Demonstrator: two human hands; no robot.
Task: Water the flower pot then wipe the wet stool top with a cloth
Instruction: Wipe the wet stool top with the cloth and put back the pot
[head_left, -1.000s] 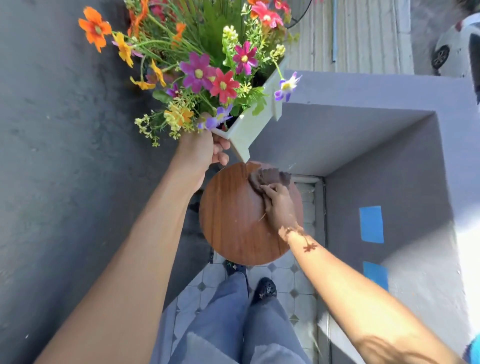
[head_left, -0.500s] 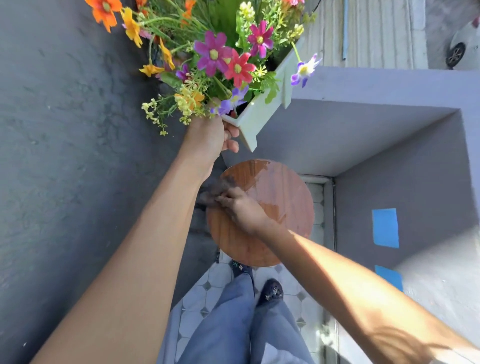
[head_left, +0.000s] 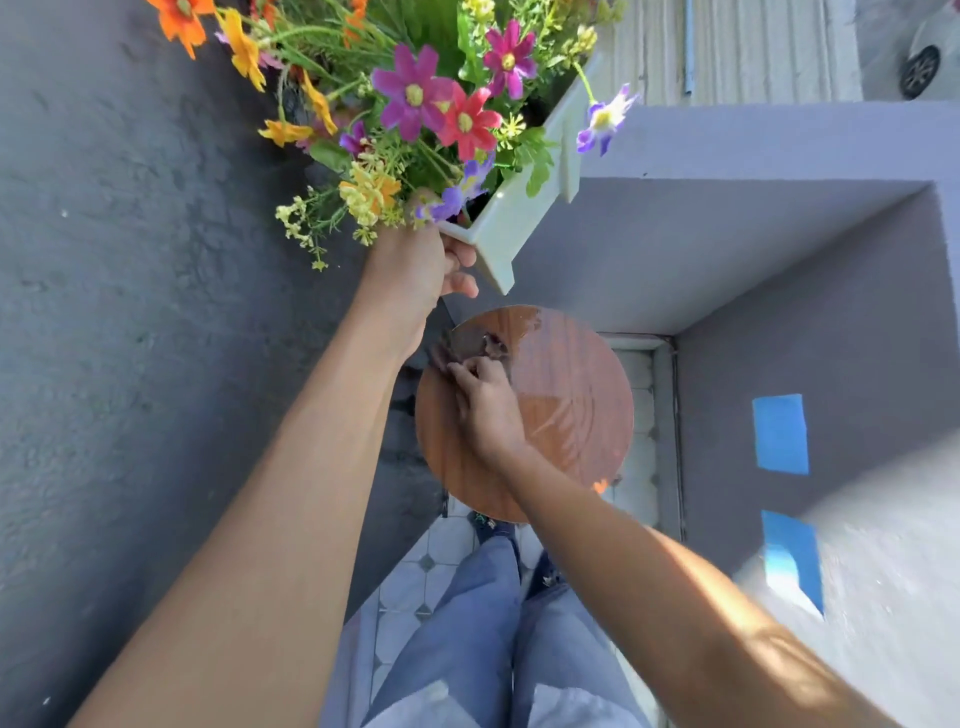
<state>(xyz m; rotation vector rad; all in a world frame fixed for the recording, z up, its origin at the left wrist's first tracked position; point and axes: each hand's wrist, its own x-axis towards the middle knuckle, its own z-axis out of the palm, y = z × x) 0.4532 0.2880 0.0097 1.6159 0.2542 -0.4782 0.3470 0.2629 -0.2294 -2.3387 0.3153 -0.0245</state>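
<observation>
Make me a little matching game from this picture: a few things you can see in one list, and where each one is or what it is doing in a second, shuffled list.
Things:
1. flower pot
2. cloth
3. stool top
4. blue tape patches

Places or states:
A. stuck on the grey wall at the right
B. held up in the air by the left hand
C. round, brown, with a wet sheen
D. pressed on the stool under the right hand

Pairs: 1-B, 2-D, 3-C, 4-A
</observation>
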